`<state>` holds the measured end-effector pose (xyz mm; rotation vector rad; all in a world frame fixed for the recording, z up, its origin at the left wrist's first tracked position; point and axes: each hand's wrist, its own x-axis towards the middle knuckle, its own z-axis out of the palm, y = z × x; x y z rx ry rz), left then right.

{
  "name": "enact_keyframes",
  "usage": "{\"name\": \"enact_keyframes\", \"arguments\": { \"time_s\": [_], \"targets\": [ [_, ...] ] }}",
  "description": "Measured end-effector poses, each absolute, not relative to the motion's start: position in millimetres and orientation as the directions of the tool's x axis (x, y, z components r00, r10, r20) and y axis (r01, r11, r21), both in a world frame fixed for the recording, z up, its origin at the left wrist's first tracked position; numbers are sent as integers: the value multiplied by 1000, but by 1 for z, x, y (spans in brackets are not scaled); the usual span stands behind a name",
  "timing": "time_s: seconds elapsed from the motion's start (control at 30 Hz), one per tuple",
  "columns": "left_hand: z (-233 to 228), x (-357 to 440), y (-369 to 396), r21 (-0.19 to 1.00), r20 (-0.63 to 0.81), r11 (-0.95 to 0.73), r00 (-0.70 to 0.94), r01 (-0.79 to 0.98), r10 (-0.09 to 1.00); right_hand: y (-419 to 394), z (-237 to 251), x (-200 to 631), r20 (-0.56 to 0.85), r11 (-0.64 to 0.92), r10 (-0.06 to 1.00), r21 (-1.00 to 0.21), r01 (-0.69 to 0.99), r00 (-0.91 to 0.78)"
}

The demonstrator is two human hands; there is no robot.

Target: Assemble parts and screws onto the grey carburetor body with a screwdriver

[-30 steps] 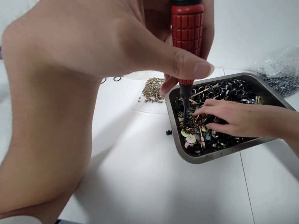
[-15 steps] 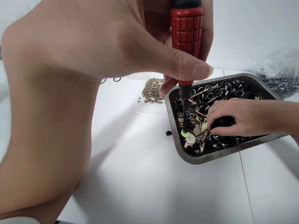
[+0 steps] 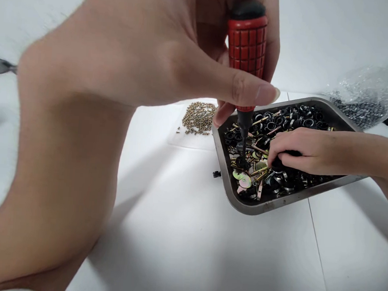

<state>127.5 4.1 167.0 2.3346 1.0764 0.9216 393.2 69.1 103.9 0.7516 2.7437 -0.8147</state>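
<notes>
My left hand (image 3: 173,60) looms large and close, its fingers wrapped round a screwdriver (image 3: 246,47) with a red grooved handle and a black cap. The screwdriver points down, its dark shaft reaching the left part of a metal tray (image 3: 269,207). Inside the tray lie mixed small parts: black rings, brass-coloured screws, pins and shiny round discs (image 3: 245,181). What the tip touches is hard to make out. My right hand (image 3: 300,148) reaches in from the right, fingers curled down among black parts in the tray; whatever sits between them is hidden.
A pile of small brass-coloured screws (image 3: 199,118) lies on a clear sheet left of the tray. Behind on the right is a clear plastic bag (image 3: 366,100) of small grey parts. A small black piece (image 3: 216,174) rests outside the tray's left rim on the white table (image 3: 174,233).
My left hand and the screwdriver have shifted slightly right and down in view. The right hand stays in the tray, its fingers a little more closed.
</notes>
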Motion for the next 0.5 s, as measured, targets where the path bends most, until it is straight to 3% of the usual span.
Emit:
{"name": "enact_keyframes", "arguments": {
  "time_s": [0.13, 0.33, 0.5],
  "targets": [
    [168, 138, 6, 562, 379, -637, 519, 528, 766, 71, 105, 392, -299, 754, 366, -460, 469, -881],
    [170, 146, 6, 399, 381, -649, 526, 648, 760, 71, 107, 391, -282, 762, 360, -461, 455, -889],
    [169, 148, 7, 513, 320, -581, 487, 632, 813, 74, 102, 390, -263, 761, 345, -484, 433, -901]
  ]
}}
